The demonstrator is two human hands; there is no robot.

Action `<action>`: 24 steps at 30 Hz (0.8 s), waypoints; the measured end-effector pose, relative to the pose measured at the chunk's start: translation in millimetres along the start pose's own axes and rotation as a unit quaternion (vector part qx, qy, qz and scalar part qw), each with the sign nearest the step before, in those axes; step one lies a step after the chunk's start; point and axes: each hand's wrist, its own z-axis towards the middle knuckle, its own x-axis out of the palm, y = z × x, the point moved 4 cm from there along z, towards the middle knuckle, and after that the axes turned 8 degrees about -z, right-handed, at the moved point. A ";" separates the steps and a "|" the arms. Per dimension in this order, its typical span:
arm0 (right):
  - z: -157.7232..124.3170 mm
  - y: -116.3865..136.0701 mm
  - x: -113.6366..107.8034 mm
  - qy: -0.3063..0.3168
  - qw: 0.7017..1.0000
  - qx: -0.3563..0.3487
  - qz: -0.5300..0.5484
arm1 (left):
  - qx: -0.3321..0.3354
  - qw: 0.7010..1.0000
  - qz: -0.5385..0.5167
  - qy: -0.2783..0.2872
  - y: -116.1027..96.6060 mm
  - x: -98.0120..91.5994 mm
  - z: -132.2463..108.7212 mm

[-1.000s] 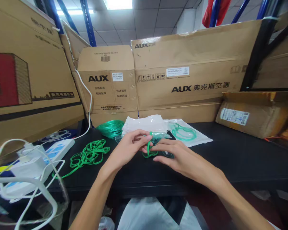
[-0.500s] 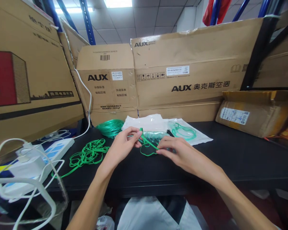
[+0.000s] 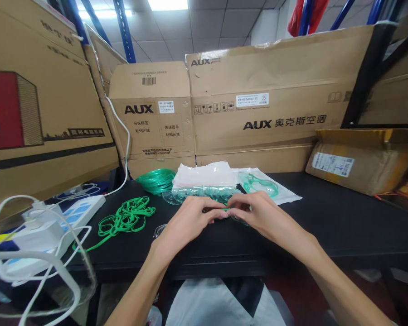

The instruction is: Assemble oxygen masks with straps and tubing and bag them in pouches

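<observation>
Above the black table, my left hand and my right hand are close together, fingertips nearly touching. Both are closed in a pinch on a short green elastic strap, most of which is hidden by the fingers. A clear plastic piece shows partly beneath my right fingers; its shape is hard to make out. Just behind the hands lies a row of clear plastic masks. To the left sits a tangled heap of green elastic strap, and beside my left wrist lie some thin metal strips.
A coil of green tubing and white plastic bags stand at the back, next to a bagged set with green tubing. A power strip with white cables occupies the left. Cardboard boxes wall the rear; an open carton is at right.
My left hand has moved right and toward me, up to my right hand. The strap stretch that showed between them is now mostly covered. The mask row and metal strips have come into view.
</observation>
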 end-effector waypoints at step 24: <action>0.7 -25.5 -29.1 -0.076 0.958 0.106 0.255 | -0.010 0.996 -0.078 -0.049 -4.9 -15.6 -3.8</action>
